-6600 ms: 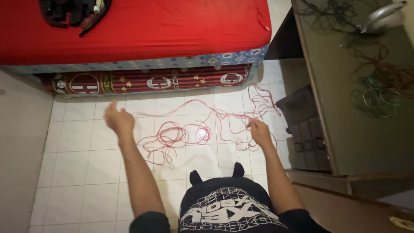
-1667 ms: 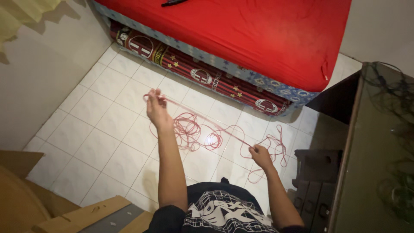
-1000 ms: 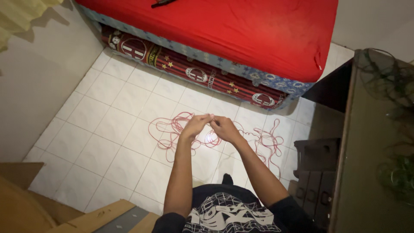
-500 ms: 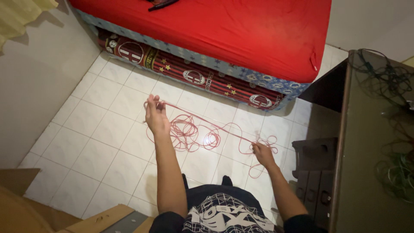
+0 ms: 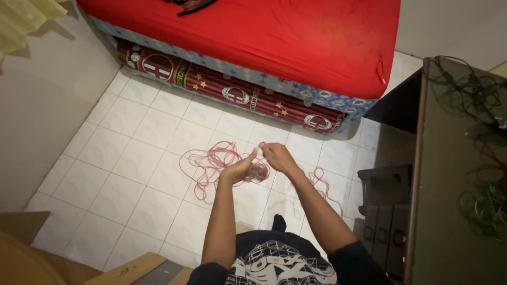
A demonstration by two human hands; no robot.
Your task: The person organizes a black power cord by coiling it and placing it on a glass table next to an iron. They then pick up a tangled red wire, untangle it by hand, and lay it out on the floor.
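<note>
**Red cord partly gathered, most of it lying loose on the floor**

The person is standing over a white tiled floor (image 5: 132, 158) and bringing both hands together above a tangle of thin red cord (image 5: 216, 161). The left hand (image 5: 240, 169) is lying palm up with its fingers curled, and strands of the cord are running across it. The right hand (image 5: 277, 157) is pinching the cord at the fingertips, just beside the left hand, nearly touching it.

Judging by how things lie, the gathering is only partway through. A small part of the cord is sitting in the hands, while the bulk is sprawling in loose loops on the tiles to the left of the hands. A second, smaller run is trailing to the right, near the dark table (image 5: 459, 174). No neat coil is showing anywhere, so most of the length is waiting to be taken up.

Beyond the cord, a bed with a red sheet (image 5: 274, 37) is filling the top of the view.
</note>
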